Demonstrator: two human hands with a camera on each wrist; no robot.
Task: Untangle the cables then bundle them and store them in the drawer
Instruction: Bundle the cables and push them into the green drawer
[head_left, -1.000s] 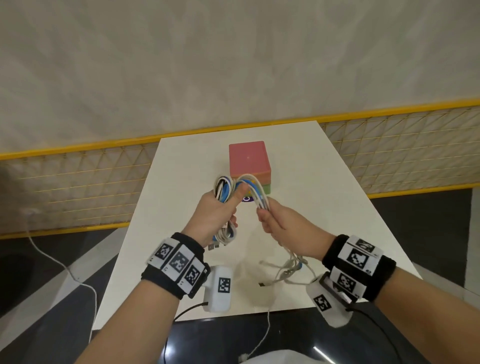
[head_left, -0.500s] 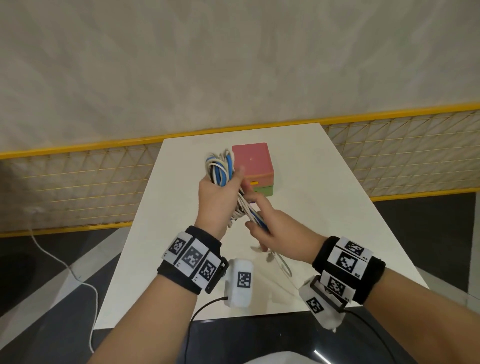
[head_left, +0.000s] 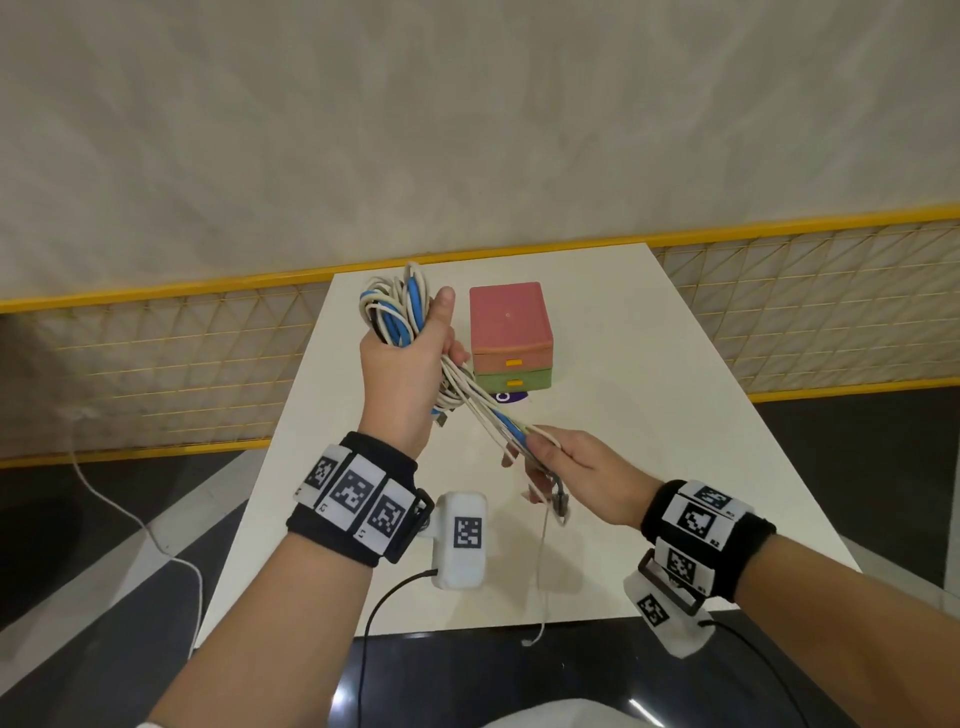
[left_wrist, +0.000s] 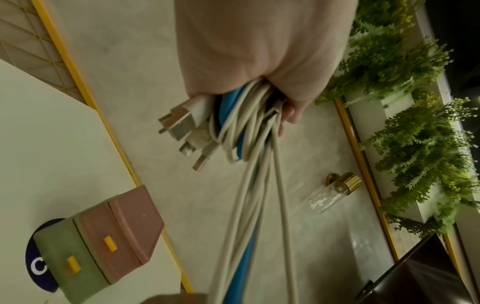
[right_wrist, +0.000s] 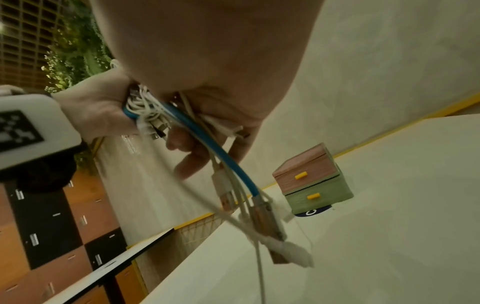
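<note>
My left hand (head_left: 410, 358) grips a coiled bundle of white and blue cables (head_left: 395, 306), held up above the table's far left. From its fist the loose cable ends (head_left: 493, 421) run down and right, pulled taut, to my right hand (head_left: 561, 462), which pinches them. Several USB plugs (right_wrist: 262, 218) dangle below the right fingers. More plugs (left_wrist: 187, 125) stick out under the left fist. The small drawer unit (head_left: 511, 338), pink drawer over green, both with yellow handles, stands shut on the table just right of the left hand.
The white table (head_left: 649, 415) has its front edge near my wrists. A dark round sticker with a white letter (head_left: 506, 397) lies under the drawer unit. A yellow-railed mesh fence (head_left: 156, 364) runs behind the table. One thin white cable end (head_left: 540, 587) hangs over the front edge.
My left hand has lifted the coil higher and further from me. My right hand has slid down along the strands toward me, drawing them straight, and the loose ends have left the table.
</note>
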